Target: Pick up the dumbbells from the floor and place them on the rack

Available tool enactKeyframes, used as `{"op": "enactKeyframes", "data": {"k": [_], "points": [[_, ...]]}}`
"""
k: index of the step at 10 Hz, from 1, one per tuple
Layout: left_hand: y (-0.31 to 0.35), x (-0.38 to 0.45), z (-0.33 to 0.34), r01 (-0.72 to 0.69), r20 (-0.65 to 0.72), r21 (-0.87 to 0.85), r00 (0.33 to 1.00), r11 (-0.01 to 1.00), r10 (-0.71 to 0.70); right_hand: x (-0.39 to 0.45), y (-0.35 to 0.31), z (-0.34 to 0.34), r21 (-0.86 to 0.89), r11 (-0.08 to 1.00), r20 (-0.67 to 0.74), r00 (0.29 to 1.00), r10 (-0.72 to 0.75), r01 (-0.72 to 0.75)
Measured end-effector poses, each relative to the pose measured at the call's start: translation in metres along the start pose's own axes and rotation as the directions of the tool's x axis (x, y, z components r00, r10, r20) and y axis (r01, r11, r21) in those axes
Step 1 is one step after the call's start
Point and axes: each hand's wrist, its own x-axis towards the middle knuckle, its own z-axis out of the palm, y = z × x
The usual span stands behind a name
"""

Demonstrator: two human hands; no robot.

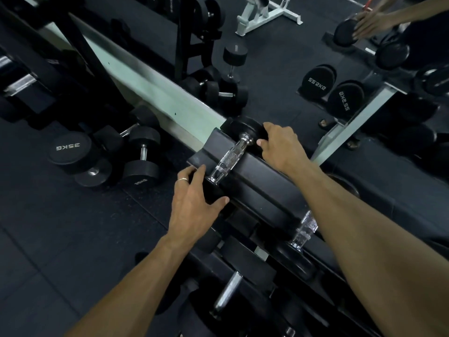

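A black dumbbell with a chrome knurled handle (229,158) lies across the top tier of the black rack (264,183). My left hand (192,203) cups its near head, thumb on one side and fingers spread over the other. My right hand (281,144) curls over the far head (243,126) at the rack's back edge. On the floor to the left lie more black dumbbells, one marked 35KG (70,148) and another (143,155) beside it.
A second dumbbell handle (305,229) sits on the rack under my right forearm, and a third (227,293) on a lower tier. A mirror (279,69) behind the rack reflects the rack, my hand and more dumbbells. A pale ledge (155,93) runs along its base.
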Motion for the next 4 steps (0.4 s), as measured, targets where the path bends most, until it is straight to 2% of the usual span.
{"op": "enactKeyframes", "data": {"k": [1, 3, 4], "points": [[-0.003, 0.002, -0.002, 0.006, 0.025, 0.002, 1.000, 1.000, -0.006, -0.002, -0.002, 0.003, 0.025, 1.000, -0.039, 0.999, -0.006, 0.007], [-0.003, 0.005, -0.006, 0.004, 0.070, -0.012, 0.998, 1.000, -0.003, -0.002, 0.000, 0.001, 0.054, 0.998, -0.030, 0.999, -0.023, 0.024], [-0.002, 0.004, -0.018, 0.011, 0.081, -0.008, 0.997, 1.000, -0.010, -0.005, 0.007, -0.004, 0.156, 0.988, -0.015, 1.000, -0.013, 0.015]]}}
